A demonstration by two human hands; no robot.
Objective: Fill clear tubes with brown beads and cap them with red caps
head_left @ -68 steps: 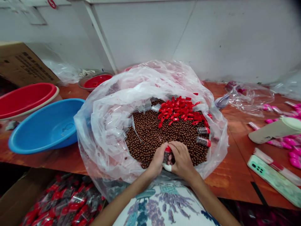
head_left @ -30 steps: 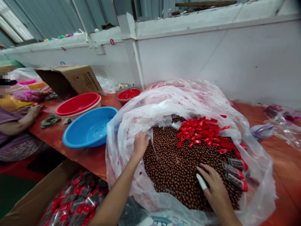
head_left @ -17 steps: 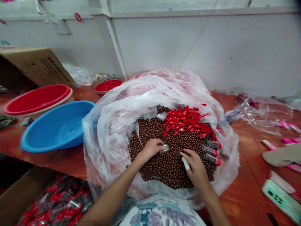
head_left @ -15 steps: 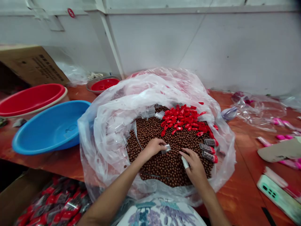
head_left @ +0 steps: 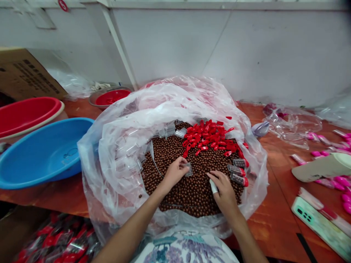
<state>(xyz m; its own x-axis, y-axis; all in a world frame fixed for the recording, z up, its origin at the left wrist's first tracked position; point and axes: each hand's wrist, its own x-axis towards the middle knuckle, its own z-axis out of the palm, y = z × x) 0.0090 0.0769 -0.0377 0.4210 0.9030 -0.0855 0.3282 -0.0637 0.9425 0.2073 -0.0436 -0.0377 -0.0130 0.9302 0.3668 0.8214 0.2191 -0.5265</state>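
Observation:
Small round brown balls fill a wide heap inside a translucent plastic bag. My left hand pinches a short clear plastic tube just above the balls. To its right, my right hand reaches over the heap, fingers spread and fingertips at the balls; a white wrap covers its thumb. Several red scoop-shaped caps are piled on the far side of the heap. Filled tubes with red caps lie beside my right hand. Loose clear tubes rest along the bag's left side.
On the left stand a blue basin, a red basin and a cardboard box. Below them, a container holds many red-capped tubes. At right lie a phone, a beige cylinder and pink pieces.
The whole view has shifted, so the bag and basins sit further left in the picture. My left hand still grips the clear tube, and my right hand stays over the balls.

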